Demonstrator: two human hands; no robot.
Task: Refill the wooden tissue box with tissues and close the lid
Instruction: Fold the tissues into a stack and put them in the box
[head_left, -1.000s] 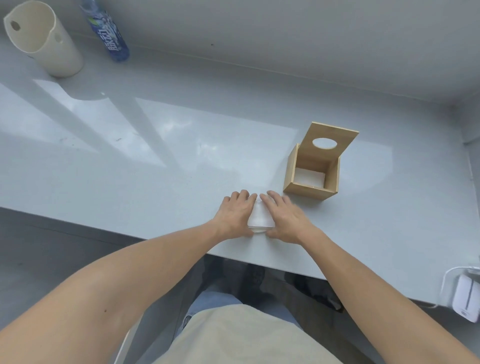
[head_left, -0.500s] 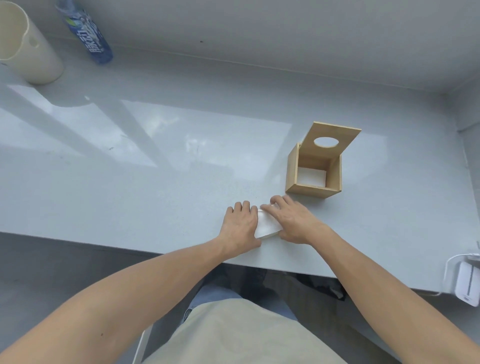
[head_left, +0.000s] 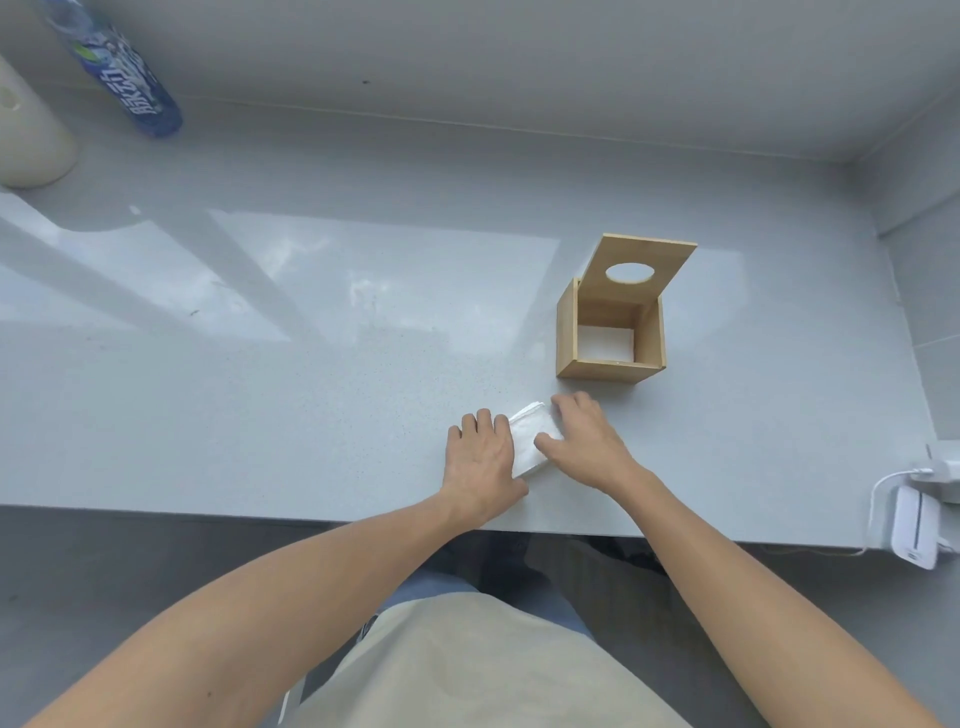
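Grey counter (head_left: 260, 389); left hand (head_left: 480, 462), right hand (head_left: 587, 441) flat, pressing tissues (head_left: 530, 439); wooden tissue box (head_left: 610, 332) lid up; bottle (head_left: 130, 78) label unreadable.

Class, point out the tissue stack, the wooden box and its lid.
tissue stack (head_left: 530, 431), head view, bare top between the hands
wooden box (head_left: 608, 369), head view, near wall
lid (head_left: 670, 260), head view, right of the hole

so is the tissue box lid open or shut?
Open: the lid stands tilted back above the wooden tissue box, whose inside is visible.

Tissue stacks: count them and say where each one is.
1. The tissue stack lies on the table between the left hand and right hand, near the wooden box.
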